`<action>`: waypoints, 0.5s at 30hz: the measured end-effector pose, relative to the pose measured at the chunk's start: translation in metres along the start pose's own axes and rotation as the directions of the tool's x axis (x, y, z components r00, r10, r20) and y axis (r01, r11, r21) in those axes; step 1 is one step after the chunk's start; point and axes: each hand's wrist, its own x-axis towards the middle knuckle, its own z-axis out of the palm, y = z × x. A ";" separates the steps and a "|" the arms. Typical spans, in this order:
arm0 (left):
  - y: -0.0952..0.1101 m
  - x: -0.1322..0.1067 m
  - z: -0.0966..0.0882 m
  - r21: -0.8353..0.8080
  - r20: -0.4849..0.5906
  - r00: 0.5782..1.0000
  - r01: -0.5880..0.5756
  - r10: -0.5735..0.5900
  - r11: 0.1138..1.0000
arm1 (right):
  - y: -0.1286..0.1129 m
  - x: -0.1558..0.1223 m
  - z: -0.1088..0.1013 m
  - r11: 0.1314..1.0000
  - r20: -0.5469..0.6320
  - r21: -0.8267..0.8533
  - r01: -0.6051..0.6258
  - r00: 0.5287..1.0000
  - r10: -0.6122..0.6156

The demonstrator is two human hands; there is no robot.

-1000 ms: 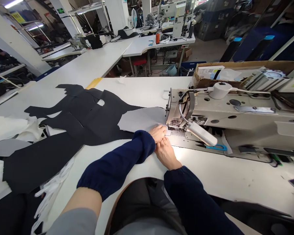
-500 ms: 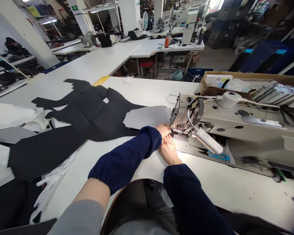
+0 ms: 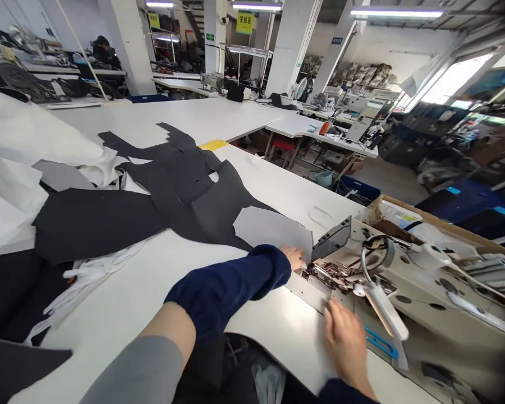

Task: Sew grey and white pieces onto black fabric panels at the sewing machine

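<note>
Parting right hand [image 3: 344, 349] from left hand [image 3: 293, 257]

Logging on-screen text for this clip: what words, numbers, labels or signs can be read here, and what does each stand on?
"安检区" (best reading) on the yellow hanging sign near the ceiling.
Too small or blurred to read: the yellow wall sign further left, the green sign above the far shelving, the blue pillar sign, and the label in the cardboard box.
</note>
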 end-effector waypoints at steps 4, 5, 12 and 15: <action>0.007 0.000 0.007 -0.022 -0.064 0.996 0.057 -0.059 0.998 | 0.063 -0.044 -0.008 0.964 0.074 -0.246 -0.104 0.989 0.125; 0.008 0.001 0.008 -0.025 -0.077 0.995 0.056 -0.057 0.998 | 0.070 -0.050 -0.008 0.958 0.105 -0.270 -0.092 0.987 0.125; 0.007 -0.003 0.007 -0.020 -0.055 0.998 -0.019 0.018 1.000 | 0.060 -0.040 -0.019 0.972 0.172 -0.236 -0.012 0.984 0.054; 0.002 -0.020 0.003 -0.025 0.020 0.999 -0.049 0.050 0.998 | 0.043 -0.040 -0.028 0.985 0.111 -0.072 -0.157 0.980 0.164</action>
